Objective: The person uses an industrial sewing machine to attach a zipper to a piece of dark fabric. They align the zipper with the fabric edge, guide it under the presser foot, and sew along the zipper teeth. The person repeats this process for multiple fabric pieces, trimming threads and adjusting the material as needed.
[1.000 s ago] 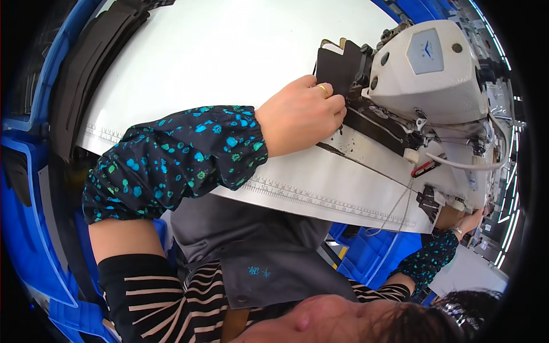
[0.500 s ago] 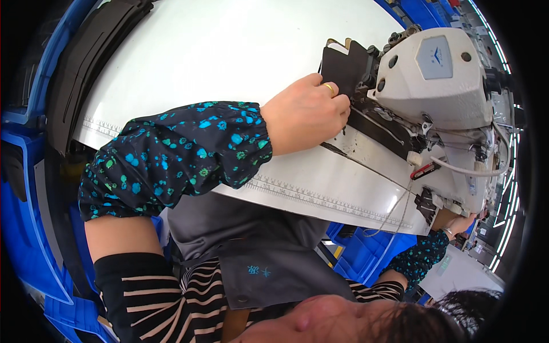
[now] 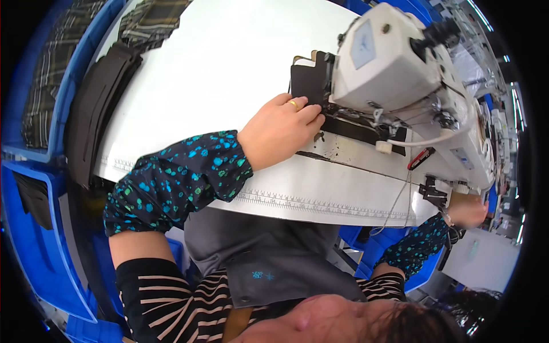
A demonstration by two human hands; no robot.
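My left hand [image 3: 281, 128], a ring on one finger, has bent fingers pressed on a dark flat piece [image 3: 306, 83] at the left of the white sewing machine's head [image 3: 380, 66]; its thumb is hidden. The piece has a notched upper end with tan edging. At the machine's lower right, beside a small black fitting [image 3: 434, 194], my right hand [image 3: 467, 212] is blurred, and whether it holds anything is unclear. A red-handled tool [image 3: 420, 159] lies on the white worktable [image 3: 309, 208] under a pale hose.
A stack of dark pieces [image 3: 98, 111] lies along the table's left side, with plaid cloth [image 3: 151, 20] at the back left. Blue bins [image 3: 43, 263] stand at the left and below the table on the right [image 3: 363, 246]. Rulers run along the table's front edge.
The camera view has turned, bringing the plaid cloth into sight and shifting the machine up and left. My left hand stays on the dark piece. My right hand now looks more blurred.
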